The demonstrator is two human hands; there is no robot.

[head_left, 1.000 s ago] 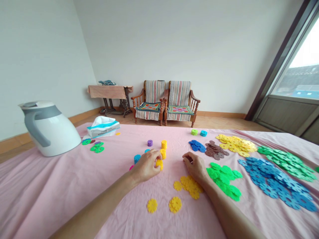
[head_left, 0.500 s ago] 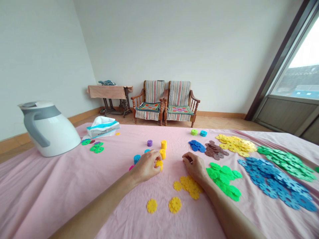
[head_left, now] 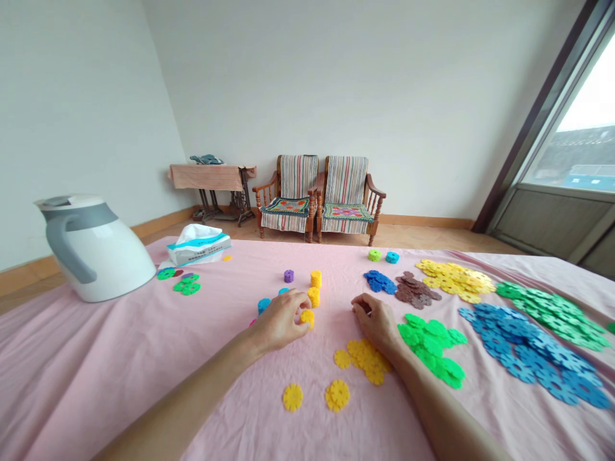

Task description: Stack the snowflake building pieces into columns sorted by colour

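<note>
My left hand (head_left: 283, 322) is closed around the nearest short stack of yellow notched discs (head_left: 307, 319), thumb on the near side and fingers on the far side. Two more yellow stacks (head_left: 315, 279) stand just beyond it. A purple stack (head_left: 289, 276) is farther back, and a blue stack (head_left: 264, 306) is partly covered by that hand. My right hand (head_left: 377, 320) rests on the cloth with its fingers curled in, nothing visible in them. Below its wrist lies a loose pile of yellow discs (head_left: 368, 360). Nearer to me are a single yellow disc (head_left: 293, 397) and a small overlapping group (head_left: 337, 395).
Piles of bright green (head_left: 432, 346), blue (head_left: 533, 352), brown (head_left: 414, 291) and yellow discs (head_left: 454, 280) spread over the right side. A white jug (head_left: 110, 256) and a tissue box (head_left: 199, 248) stand at left on the pink cloth (head_left: 192, 358).
</note>
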